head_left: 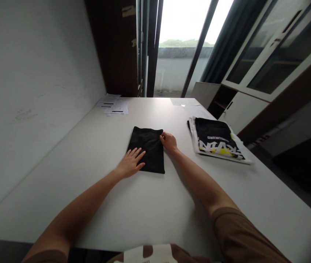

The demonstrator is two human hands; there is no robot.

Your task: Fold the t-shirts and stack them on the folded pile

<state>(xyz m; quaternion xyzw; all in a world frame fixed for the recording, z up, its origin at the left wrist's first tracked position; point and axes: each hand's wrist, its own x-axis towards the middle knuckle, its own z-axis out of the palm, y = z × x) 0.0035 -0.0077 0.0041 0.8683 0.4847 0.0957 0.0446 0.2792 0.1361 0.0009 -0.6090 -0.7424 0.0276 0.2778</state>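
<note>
A black garment (149, 144), folded into a neat rectangle, lies flat in the middle of the white table (155, 204). My left hand (131, 162) rests palm down on its near left corner, fingers stretched out flat. My right hand (168, 141) is at the garment's right edge near the far corner, fingers curled and pinching the cloth there.
A stack of folded shirts (217, 143), black with white and yellow lettering on top, lies to the right near the table's edge. Papers (113, 104) sit at the far left against the wall, more sheets (184, 103) at the far end. Cabinets (267, 65) stand to the right.
</note>
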